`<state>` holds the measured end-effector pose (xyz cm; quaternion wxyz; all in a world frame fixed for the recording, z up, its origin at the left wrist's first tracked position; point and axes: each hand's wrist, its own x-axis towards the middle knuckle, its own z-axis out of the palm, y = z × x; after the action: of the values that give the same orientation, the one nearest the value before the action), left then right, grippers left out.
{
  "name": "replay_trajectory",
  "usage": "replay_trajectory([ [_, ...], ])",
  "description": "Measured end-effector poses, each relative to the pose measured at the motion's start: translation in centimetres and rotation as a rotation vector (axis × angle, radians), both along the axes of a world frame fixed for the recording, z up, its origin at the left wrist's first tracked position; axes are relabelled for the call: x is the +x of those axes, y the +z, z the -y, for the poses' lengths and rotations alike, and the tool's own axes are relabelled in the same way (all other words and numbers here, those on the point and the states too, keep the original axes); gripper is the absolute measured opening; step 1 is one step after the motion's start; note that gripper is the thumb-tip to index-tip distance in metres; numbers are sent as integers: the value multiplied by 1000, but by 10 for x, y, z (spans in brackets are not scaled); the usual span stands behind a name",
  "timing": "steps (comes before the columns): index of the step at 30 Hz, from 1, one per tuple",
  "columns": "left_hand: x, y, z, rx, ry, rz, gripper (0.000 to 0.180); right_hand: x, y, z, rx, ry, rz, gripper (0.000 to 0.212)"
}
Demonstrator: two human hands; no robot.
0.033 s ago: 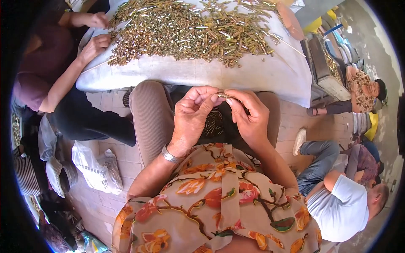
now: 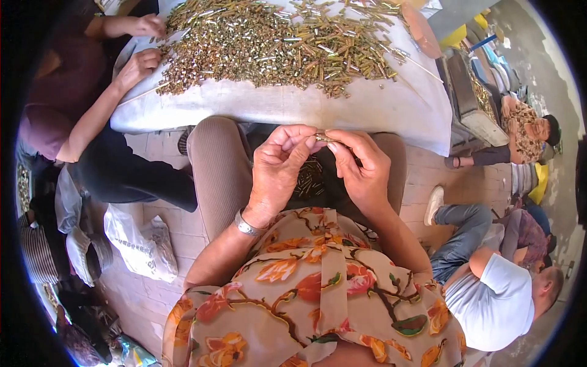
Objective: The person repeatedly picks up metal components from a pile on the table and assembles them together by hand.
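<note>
Over my lap, my left hand and my right hand meet in a fingertip pinch. Between them is a small, slim brass-coloured metal fitting, one end in each hand. Fingers partly cover it, so I cannot tell whether it is one piece or two joined. Below the hands, between my knees, lies a heap of similar metal pieces; what holds them is hidden. Beyond my knees, a wide pile of small golden and silvery metal parts covers much of the table, short pieces at left and longer ones at right.
A pale cloth covers the table. At its left edge a co-worker's hands touch the pile. A white plastic bag stands on the tiled floor at left. More people sit at right, near a box of metal parts.
The co-worker's farther hand has shifted slightly right, toward the pile. My own hands and the fitting show no visible movement.
</note>
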<state>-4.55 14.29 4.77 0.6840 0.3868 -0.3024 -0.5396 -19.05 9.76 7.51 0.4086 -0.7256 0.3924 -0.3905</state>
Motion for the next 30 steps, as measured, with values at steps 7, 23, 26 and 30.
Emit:
replay_trajectory([
  [7,4,-6,1,-48,18,134,16,-2,-11,10,-297,60,28,17],
  [23,24,-26,1,24,-537,-402,20,-20,1,16,757,372,321,20],
  [26,23,-22,12,91,-494,-370,24,-23,-18,24,822,350,384,19],
  [30,21,-26,35,185,-412,-194,22,-22,-31,47,1131,335,673,26],
])
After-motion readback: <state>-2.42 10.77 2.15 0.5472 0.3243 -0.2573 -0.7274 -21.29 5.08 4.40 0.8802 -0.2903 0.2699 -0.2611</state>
